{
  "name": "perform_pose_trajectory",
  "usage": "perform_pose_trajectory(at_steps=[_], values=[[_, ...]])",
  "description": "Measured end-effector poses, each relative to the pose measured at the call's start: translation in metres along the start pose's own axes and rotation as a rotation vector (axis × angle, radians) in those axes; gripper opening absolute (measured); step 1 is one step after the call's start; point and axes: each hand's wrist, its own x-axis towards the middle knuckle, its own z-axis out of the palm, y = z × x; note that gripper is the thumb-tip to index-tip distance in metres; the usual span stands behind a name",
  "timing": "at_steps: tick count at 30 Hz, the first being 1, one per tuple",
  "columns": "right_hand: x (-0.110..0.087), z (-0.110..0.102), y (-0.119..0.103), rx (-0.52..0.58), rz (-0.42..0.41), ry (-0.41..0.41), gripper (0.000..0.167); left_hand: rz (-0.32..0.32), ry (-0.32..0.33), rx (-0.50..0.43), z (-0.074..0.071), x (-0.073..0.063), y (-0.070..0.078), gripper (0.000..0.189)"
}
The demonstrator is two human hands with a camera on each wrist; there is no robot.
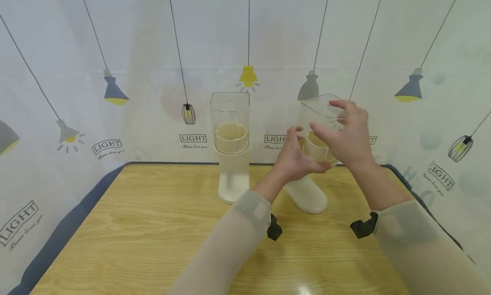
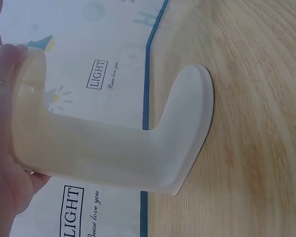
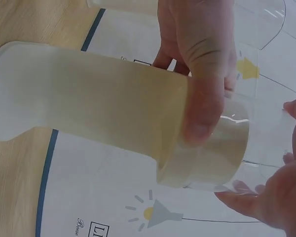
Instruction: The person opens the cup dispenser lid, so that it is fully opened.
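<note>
In the head view, my left hand [image 1: 291,158] grips the cream collar of a dispenser stand [image 1: 307,195] at right of centre. The left wrist view shows its curved column [image 2: 98,148] and rounded foot against the wooden tabletop. A clear square-topped container [image 1: 316,105] sits over the cream ring at the top of this stand. My right hand [image 1: 345,135] holds the container's side, thumb toward the ring and fingers up near the rim. From the right wrist, the left thumb [image 3: 204,113] presses on the collar, with the right hand's fingers around the clear wall beyond.
A matching dispenser [image 1: 233,169] with its own clear container stands upright to the left, close beside my left hand. Behind the wooden table [image 1: 161,227] hangs a lamp-printed cloth [image 1: 145,86]. Dark blue edging borders the table.
</note>
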Motion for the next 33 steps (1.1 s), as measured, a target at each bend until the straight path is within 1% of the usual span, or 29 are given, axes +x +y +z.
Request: perform_pose_trajectory(at_steps=[3,9,12,16,21,24,26,28,29,33], values=[[0.002,-0.002,-0.001,-0.006,-0.007,0.014,0.074,0.005,0.000,-0.002,0.000,0.001,0.000,0.126],[0.004,-0.005,-0.002,0.010,0.032,-0.005,0.079,-0.004,-0.005,-0.019,-0.001,0.001,0.001,0.126],[0.002,-0.004,-0.003,-0.006,0.018,0.002,0.078,-0.008,-0.016,-0.034,-0.001,0.001,0.001,0.127],[0.003,-0.007,-0.002,-0.029,-0.020,0.008,0.075,0.003,-0.020,-0.041,-0.001,0.001,0.001,0.128],[0.007,-0.011,-0.002,-0.003,0.006,-0.024,0.078,-0.002,-0.013,-0.025,-0.003,0.001,0.000,0.128],[0.002,-0.007,-0.004,-0.023,-0.034,0.002,0.074,-0.015,-0.027,-0.034,-0.003,-0.001,-0.003,0.129],[-0.001,-0.004,-0.006,-0.049,-0.068,0.027,0.070,-0.014,-0.036,-0.043,-0.004,-0.001,-0.004,0.129],[-0.002,-0.004,-0.009,-0.060,-0.083,0.037,0.068,-0.010,-0.041,-0.053,-0.004,-0.001,-0.005,0.129],[-0.002,-0.005,-0.009,-0.052,-0.063,0.028,0.070,-0.004,-0.041,-0.056,-0.004,-0.001,-0.005,0.129],[0.003,-0.017,-0.009,0.029,0.086,0.000,0.077,-0.004,-0.047,-0.070,-0.004,0.000,-0.004,0.131]])
